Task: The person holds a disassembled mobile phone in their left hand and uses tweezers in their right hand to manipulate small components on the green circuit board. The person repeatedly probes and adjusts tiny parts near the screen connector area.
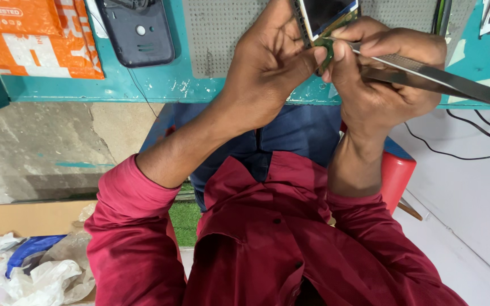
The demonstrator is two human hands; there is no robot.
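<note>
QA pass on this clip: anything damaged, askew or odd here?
Yes. The small phone in the left hand is opened up, green circuit board bared at its lower edge where the right hand works metal tweezers. A detached dark back cover lies on the teal bench.

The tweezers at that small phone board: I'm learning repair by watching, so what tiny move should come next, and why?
Probably ease the tweezers tip a little further under the green board edge, gently. The right hand holds the tip right at that edge, while the left hand pinches the small screen assembly above the grey mat. The contact point itself is hidden by the fingers.
</note>
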